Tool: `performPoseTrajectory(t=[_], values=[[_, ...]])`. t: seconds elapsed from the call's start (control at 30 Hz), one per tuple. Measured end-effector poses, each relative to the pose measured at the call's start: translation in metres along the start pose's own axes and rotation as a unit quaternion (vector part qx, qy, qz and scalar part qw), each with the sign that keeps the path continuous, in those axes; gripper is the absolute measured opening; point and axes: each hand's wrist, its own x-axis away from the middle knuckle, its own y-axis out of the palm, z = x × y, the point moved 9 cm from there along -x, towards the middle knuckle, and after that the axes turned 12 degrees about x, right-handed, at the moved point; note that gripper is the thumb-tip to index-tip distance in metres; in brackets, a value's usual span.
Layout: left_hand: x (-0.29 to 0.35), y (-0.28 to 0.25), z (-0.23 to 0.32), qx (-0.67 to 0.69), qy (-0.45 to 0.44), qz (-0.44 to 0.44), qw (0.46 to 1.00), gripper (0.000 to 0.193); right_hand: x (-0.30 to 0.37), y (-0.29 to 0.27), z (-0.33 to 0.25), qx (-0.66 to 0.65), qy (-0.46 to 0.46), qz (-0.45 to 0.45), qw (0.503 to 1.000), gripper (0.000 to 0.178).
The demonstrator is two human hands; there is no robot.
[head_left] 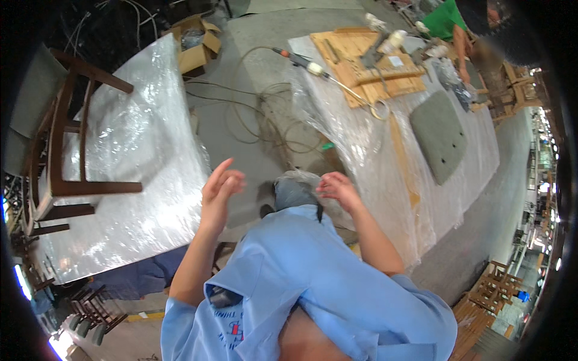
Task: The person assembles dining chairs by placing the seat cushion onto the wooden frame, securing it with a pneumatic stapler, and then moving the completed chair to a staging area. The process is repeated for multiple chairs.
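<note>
My left hand (pixel 222 184) is raised beside the edge of the left table (pixel 144 144), which is wrapped in clear plastic. Its fingers are loosely bent and apart, with nothing in them. Across from it, my right hand (pixel 338 190) hovers near the plastic-covered right table (pixel 361 141), fingers spread and holding nothing. A brown wooden chair (pixel 75 138) with grey upholstery lies tipped over on the left table. On the right table rest a grey upholstered pad (pixel 438 135) with small dark holes and a long power screwdriver (pixel 307 65) with a hose.
A wooden board (pixel 367 69) with tools and bottles sits at the right table's far end. Hoses (pixel 265 99) loop over the floor between the tables. An open cardboard box (pixel 197 45) stands far left. A co-worker in a green shirt (pixel 445 23) is far right.
</note>
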Motion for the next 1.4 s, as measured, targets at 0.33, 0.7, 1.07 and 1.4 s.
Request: performPoseTrajectory(t=[0.33, 0.7, 1.07, 1.4], values=[[-0.275, 0.004, 0.073, 0.286, -0.043, -0.046, 0.956, 0.038, -0.259, 0.019, -0.182, -0.094, -0.017, -0.029, 0.995, 0.034], [-0.518, -0.001, 0.09, 0.149, -0.146, -0.018, 0.978, 0.028, -0.378, 0.022, -0.261, -0.341, 0.138, 0.063, 0.928, 0.076], [-0.827, 0.004, 0.079, -0.026, -0.342, -0.15, 0.927, 0.029, -0.376, 0.023, -0.252, -0.271, 0.263, 0.424, 0.823, 0.055], [-1.073, 0.049, 0.175, -0.043, -0.289, -0.18, 0.939, 0.021, -0.356, 0.003, -0.266, -0.075, 0.406, 0.621, 0.666, 0.037]])
